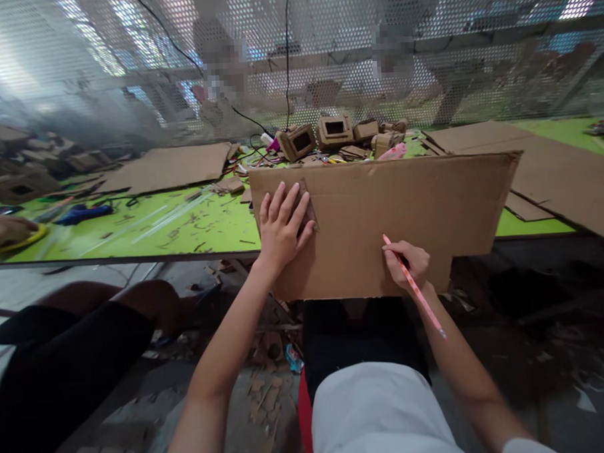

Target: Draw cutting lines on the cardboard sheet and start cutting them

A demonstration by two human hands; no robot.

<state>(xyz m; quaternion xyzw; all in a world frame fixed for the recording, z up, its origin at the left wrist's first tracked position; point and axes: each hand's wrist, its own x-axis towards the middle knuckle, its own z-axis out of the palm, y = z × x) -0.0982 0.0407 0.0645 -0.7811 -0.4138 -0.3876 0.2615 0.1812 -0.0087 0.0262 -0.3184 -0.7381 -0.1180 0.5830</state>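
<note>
A large brown cardboard sheet [352, 217] lies in front of me, its near edge reaching past the table edge over my lap. My left hand [283, 230] rests flat on its left part with the fingers spread. Beneath those fingers is a small, darker cardboard piece [310, 216], mostly covered by the hand. In a writing grip, my right hand [408, 265] holds a pink pencil [426, 308]. The pencil's tip points up and left, close to the sheet's surface; whether it touches cannot be told.
Small cardboard box models [334, 129] stand behind the sheet among wires and scraps. Flat cardboard [560, 168] lies at right, another sheet [169, 168] at left. A co-worker's hand [7, 233] is near yellow-handled scissors [25, 240] at far left. Blue-handled tool [84, 212] lies nearby.
</note>
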